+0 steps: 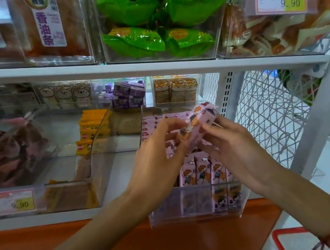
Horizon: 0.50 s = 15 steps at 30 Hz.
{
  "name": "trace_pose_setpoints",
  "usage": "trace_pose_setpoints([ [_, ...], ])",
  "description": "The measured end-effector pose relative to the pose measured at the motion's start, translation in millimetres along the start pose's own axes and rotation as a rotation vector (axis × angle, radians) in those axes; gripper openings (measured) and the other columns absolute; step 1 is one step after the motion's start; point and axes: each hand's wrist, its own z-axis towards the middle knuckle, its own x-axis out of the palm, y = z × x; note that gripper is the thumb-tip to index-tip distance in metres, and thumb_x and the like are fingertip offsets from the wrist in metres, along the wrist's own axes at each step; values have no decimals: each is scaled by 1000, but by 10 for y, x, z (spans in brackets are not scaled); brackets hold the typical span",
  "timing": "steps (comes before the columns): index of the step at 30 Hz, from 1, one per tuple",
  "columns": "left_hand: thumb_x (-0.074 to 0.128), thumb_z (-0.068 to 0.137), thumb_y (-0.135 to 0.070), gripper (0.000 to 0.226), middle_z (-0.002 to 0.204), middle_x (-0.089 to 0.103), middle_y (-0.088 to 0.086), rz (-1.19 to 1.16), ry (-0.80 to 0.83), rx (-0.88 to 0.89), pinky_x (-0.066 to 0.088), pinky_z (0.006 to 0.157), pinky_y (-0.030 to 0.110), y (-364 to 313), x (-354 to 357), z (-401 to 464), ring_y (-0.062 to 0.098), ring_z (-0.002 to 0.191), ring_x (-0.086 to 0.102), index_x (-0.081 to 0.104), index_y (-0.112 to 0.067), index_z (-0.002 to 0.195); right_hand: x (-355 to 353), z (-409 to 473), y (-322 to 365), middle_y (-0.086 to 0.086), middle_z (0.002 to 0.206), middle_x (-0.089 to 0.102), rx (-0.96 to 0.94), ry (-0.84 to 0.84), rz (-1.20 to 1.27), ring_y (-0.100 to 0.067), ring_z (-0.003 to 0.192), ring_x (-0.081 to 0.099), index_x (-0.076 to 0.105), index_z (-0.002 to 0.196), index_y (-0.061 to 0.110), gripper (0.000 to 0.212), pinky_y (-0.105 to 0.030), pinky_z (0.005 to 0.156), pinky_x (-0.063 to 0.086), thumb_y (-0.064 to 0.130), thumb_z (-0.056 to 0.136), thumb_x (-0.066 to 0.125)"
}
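Head view: pink packet (202,123) is held up between both hands, just above the clear bin (197,215) on the lower shelf (112,182). Its long axis is tilted, low end toward the left hand (158,154), high end up and right past the right hand (234,145). Left fingers pinch the low end; right fingers curl round the middle from below. Both hands are equally near. A row of upright packets (203,172) stands directly below. The next move probably needs the packet tipped upright, then lowered straight down.
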Motion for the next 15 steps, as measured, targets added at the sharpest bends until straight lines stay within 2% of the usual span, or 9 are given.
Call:
trace_pose_setpoints([
  [2, 59, 93, -28, 33, 124, 57, -19, 83, -18, 21, 43, 89, 8, 27, 2, 7, -8, 109, 51, 54, -30, 125, 4, -8, -15, -2, 104, 72, -52, -84, -88, -15, 101, 67, 61, 117, 13, 39, -31, 89, 54, 26, 80, 64],
  [5, 68, 83, -36, 46, 120, 54, -22, 148, -29, 54, 39, 85, 6, 35, -2, 15, -7, 104, 51, 54, -32, 127, 22, -28, -52, -1, 102, 71, -127, -196, -185, -15, 97, 69, 62, 108, 16, 45, -36, 87, 56, 32, 67, 74],
  [9, 67, 83, -35, 47, 118, 61, -18, 131, -31, 30, 49, 86, 18, 45, -17, 34, -6, 98, 56, 55, -31, 128, 12, -38, -48, 7, 102, 71, -148, -152, -253, -7, 98, 67, 61, 109, 20, 56, -32, 90, 54, 39, 58, 76],
  [11, 65, 86, -32, 50, 116, 60, -21, 99, 20, 7, 52, 86, 19, 34, -35, 43, -6, 99, 58, 49, -31, 134, -11, -41, -34, 10, 100, 71, -147, -100, -229, -7, 101, 65, 62, 111, 26, 49, -31, 92, 52, 36, 64, 71],
  [13, 62, 89, -29, 51, 113, 60, -22, 67, 94, -39, 51, 80, 12, 17, -48, 50, -7, 98, 59, 46, -28, 138, -32, -46, -16, 11, 92, 72, -149, -107, -242, -10, 99, 67, 63, 108, 29, 37, -32, 91, 53, 34, 72, 67],
  [15, 61, 90, -28, 41, 105, 66, -20, -39, 170, -99, 53, 71, 11, -17, -42, 56, -5, 91, 63, 55, -25, 130, -51, -47, -3, 7, 90, 73, -131, -150, -268, -12, 93, 69, 65, 111, 23, 32, -32, 87, 55, 33, 80, 66],
])
